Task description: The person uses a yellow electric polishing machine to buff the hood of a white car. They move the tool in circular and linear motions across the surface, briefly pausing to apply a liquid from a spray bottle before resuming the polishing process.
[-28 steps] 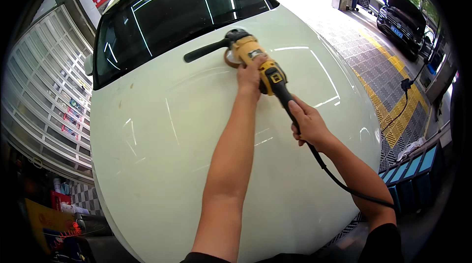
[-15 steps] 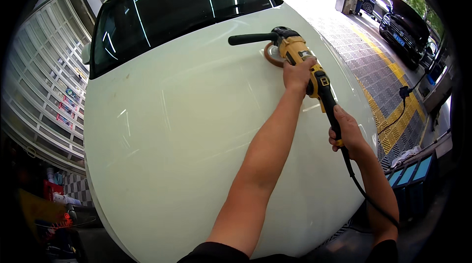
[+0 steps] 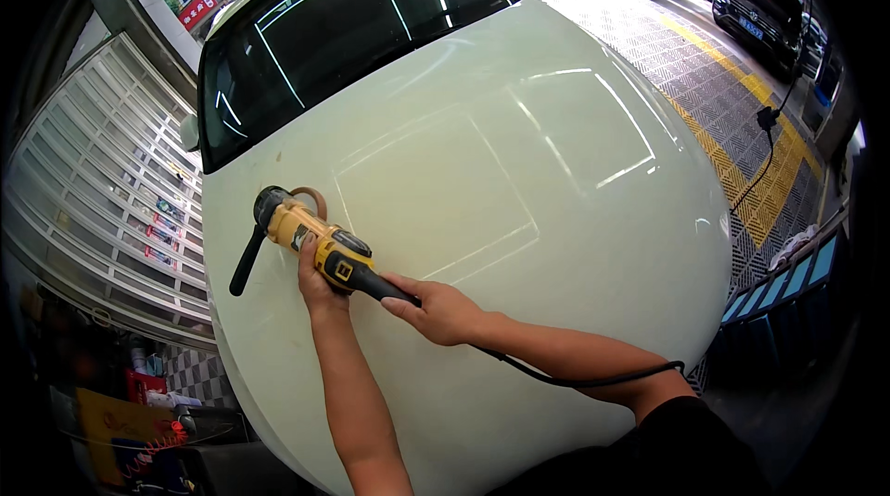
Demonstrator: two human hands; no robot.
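A yellow and black car polisher is over the left part of a white car hood. My left hand grips its body from below, close behind the head. Farther back, my right hand is closed around the black rear handle. The brown-edged round pad shows partly past the head; whether it touches the paint I cannot tell. A black side handle sticks out toward the lower left, with no hand on it. From the rear grip the black cord runs along my right forearm.
The dark windshield lies beyond the hood. At left are a white barred shutter and a red coiled hose. A black plug hangs on a cable at right, near a dark car with its hood raised.
Both hands have carried the polisher from the far right of the hood across to the left. It has turned, so its head now points to the upper left. The view has shifted slightly.
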